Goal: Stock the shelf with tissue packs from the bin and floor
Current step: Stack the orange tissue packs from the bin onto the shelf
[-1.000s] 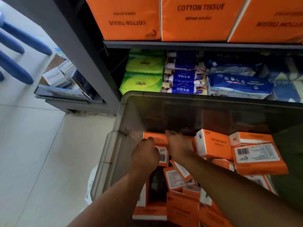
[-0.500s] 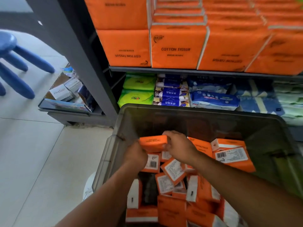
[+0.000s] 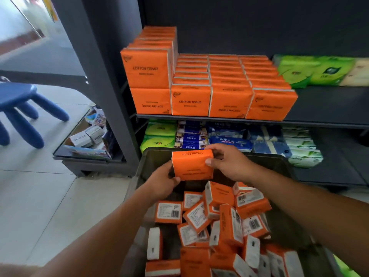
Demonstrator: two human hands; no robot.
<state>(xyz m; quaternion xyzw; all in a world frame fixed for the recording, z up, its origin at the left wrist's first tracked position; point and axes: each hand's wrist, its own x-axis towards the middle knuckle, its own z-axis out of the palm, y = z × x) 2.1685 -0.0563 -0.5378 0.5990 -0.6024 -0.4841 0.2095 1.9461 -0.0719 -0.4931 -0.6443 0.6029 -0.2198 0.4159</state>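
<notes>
- Above the far end of the bin (image 3: 273,162), one orange tissue pack (image 3: 192,164) is held clear of the load. Its "COTTON TISSUE" print reads upside down.
- Left hand (image 3: 161,182): grips the pack's lower left corner, with fingers curled beneath and the thumb tip on the front face.
- Right hand (image 3: 229,162): grips the pack's right end, with the thumb pressed on the front face and the fingers curled over the top right corner.
- The held pack lies between the two hands and touches both. It sits about level with the bin's far rim and below the edge of the middle shelf (image 3: 329,102).
- Bin contents: a loose jumble of orange packs (image 3: 225,222) of the same kind. Many lie with the barcode label up, and several stand on end showing white ends.
- Middle shelf: stocked orange packs (image 3: 229,100) stand in four rows running front to back. The leftmost row is two high and the other three are one high. Green packs (image 3: 311,70) sit at the rear right, and the shelf board in front of them is bare.
- Lower shelf (image 3: 329,172): lime-green packs (image 3: 159,134) at the left, then blue-and-white packs (image 3: 189,136), blue packs (image 3: 231,142), and white-and-green packs (image 3: 301,146) further right.
- Floor, left of the shelf upright: a low tray (image 3: 79,155) holding small white cartons, and a blue stool (image 3: 18,100) well apart from the bin.
</notes>
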